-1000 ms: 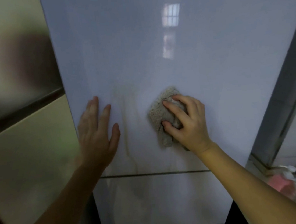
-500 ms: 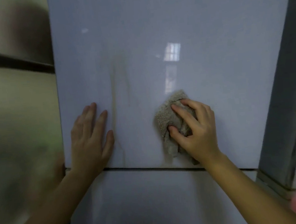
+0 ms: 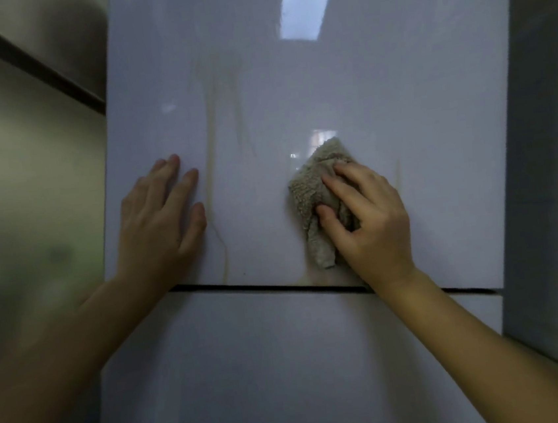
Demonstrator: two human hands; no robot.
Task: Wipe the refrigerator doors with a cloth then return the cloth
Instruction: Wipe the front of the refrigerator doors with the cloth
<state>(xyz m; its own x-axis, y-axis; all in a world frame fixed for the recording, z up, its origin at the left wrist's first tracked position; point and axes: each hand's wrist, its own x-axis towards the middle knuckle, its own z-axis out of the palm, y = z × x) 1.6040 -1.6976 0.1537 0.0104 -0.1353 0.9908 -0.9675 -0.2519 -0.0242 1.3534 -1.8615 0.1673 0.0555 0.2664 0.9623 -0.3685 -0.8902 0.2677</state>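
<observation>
The right hand [image 3: 368,222] is bunching a beige terry cloth [image 3: 320,203] and pressing it against the upper fridge door [image 3: 380,104], center-right of the frame, just above the dark gap [image 3: 261,287] between the two doors. The left hand [image 3: 160,223] lies flat with fingers spread, center-left on the same door. Some yellowish drip streaks [image 3: 215,190] run down between the hands. The lower door [image 3: 253,369] fills the bottom of the frame.

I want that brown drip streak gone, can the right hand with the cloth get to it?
Probably yes. The streak runs down the upper door between the hands; nothing lies between it and the cloth the right hand grips. The left hand rests flat beside it.
</observation>
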